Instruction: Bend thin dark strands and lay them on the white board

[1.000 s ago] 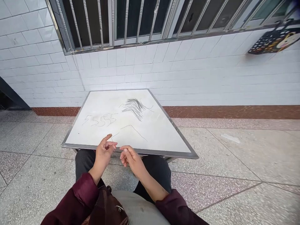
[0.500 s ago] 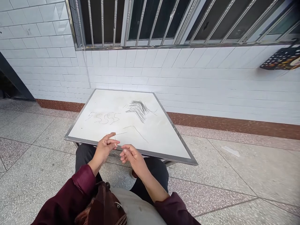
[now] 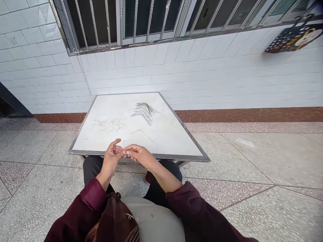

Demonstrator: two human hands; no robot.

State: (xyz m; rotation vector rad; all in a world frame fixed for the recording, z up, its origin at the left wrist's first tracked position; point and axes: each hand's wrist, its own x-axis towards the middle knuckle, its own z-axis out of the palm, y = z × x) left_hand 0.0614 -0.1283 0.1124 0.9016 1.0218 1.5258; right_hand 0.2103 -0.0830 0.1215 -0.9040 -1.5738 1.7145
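Observation:
My left hand (image 3: 112,155) and my right hand (image 3: 138,154) meet over the near edge of the white table (image 3: 174,134). Thumb and forefinger of each are pinched together, fingertips touching. A thin wire (image 3: 123,143) rises from the pinch and bends off to the right; its lower part is hidden by my fingers. Beyond my hands a single bent wire (image 3: 146,134) lies on the tabletop. Farther back is a pile of thin dark wires (image 3: 144,112). Several wires curved like the figure 5 (image 3: 114,125) lie in a row to the left.
The table has a grey metal rim (image 3: 188,134) and stands close to a white tiled wall (image 3: 214,80) under a barred window. At the upper right hangs a patterned bag (image 3: 290,38). A pale strip (image 3: 244,142) lies on the speckled floor.
My right hand has moved left and up to meet my left hand at the wire; before, the two were slightly apart. The view has shifted a little.

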